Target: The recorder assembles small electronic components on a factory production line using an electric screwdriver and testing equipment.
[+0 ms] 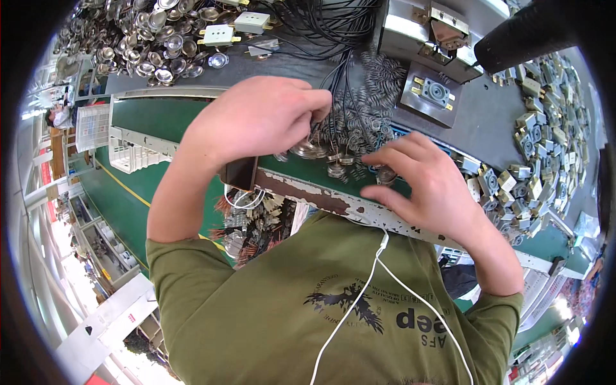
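My left hand [273, 119] is bent over the green work surface, its fingers curled together. What they pinch, if anything, is hidden behind the knuckles. Just below its fingertips lie shiny round metal caps [308, 150], and black wires [338, 83] run down beside it. On the other side, my right hand [420, 183] has thumb and forefinger apart. A small round metal part [385, 175] shows in the gap between them; whether the hand touches it I cannot tell. Loose coil springs [372, 106] are heaped between and beyond the two hands.
A pile of metal caps [160, 38] and white blocks with brass tabs [219, 35] lie far left. Far right stands a metal fixture [431, 95] holding a square part, under a black tube [523, 38]. Finished-looking parts [532, 141] heap along the right. A phone [240, 173] rests at the near edge.
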A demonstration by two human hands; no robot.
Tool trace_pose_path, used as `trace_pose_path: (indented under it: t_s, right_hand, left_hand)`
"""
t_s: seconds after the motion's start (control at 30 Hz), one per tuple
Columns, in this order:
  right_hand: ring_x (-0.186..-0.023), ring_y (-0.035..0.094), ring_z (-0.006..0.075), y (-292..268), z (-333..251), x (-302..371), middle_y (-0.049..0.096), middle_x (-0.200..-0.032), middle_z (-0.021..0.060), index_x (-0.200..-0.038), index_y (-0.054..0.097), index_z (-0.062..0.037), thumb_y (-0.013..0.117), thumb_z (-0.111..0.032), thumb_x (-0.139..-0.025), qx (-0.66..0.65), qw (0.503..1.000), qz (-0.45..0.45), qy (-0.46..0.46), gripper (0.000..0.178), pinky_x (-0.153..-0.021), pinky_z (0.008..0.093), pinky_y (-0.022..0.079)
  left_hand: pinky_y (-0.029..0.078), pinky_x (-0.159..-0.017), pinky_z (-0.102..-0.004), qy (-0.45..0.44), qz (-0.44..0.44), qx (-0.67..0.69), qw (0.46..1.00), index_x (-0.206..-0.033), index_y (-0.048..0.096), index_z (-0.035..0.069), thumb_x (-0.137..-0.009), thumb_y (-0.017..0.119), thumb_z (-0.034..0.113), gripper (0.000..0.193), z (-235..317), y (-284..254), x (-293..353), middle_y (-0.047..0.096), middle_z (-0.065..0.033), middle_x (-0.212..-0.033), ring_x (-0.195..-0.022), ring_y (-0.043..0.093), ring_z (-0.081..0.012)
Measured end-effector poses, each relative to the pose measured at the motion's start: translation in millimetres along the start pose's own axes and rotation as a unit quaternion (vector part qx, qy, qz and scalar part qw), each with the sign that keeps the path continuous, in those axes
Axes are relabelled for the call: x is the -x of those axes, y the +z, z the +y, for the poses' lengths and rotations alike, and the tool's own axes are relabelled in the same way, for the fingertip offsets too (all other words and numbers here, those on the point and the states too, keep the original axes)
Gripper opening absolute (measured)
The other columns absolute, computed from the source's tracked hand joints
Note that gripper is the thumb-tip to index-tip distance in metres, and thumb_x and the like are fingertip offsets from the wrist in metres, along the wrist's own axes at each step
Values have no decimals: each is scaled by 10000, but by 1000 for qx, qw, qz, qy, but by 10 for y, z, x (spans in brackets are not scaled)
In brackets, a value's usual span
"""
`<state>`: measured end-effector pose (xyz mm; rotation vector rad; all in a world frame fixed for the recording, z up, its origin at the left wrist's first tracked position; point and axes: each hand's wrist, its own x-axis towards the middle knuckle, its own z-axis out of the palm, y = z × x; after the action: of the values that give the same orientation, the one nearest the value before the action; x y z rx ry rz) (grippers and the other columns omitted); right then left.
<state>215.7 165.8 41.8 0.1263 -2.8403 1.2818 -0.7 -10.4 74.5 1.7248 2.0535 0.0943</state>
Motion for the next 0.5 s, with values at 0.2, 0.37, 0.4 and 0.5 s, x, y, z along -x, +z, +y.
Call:
trace_pose_path:
  t_s: [0.2, 0.37, 0.4, 0.5]
  right_hand:
    - [-863, 658, 280, 284, -22, -336, 671, -900, 98, -999, 683, -55, 737, -207, -884, 197, 977, 52, -54, 198, -734, 432, 522]
    - [-646, 678, 336, 460, 35, -608, 678, -688, 133, -985, 668, -29, 704, -281, -929, 102, 989, 3, 102, 260, -632, 469, 523]
    - [-586, 671, 353, 490, 78, -627, 674, -640, 146, -987, 663, -21, 698, -300, -938, 76, 992, 57, 78, 286, -597, 473, 519]
    - [-562, 674, 276, 426, 56, -704, 696, -668, 132, -1005, 650, -13, 692, -286, -944, -51, 988, 25, 144, 283, -560, 400, 518]
  left_hand:
    - [484, -681, -423, 36, 1, 77, 996, -954, 601, 39, -868, 567, 43, 92, -161, -112, -8, 602, -122, -811, -758, 616, -310]
    - [488, -674, -393, 40, -13, 117, 992, -985, 624, 27, -871, 588, 65, 125, -225, -132, -5, 630, -112, -834, -745, 613, -266]
    - [488, -674, -393, 40, -13, 115, 992, -985, 624, 27, -871, 588, 65, 125, -232, -129, -5, 630, -112, -834, -745, 613, -266]
    - [493, -672, -388, 52, -9, 120, 991, -990, 624, 22, -873, 588, 67, 131, -279, -110, -8, 644, -118, -852, -745, 615, -270]
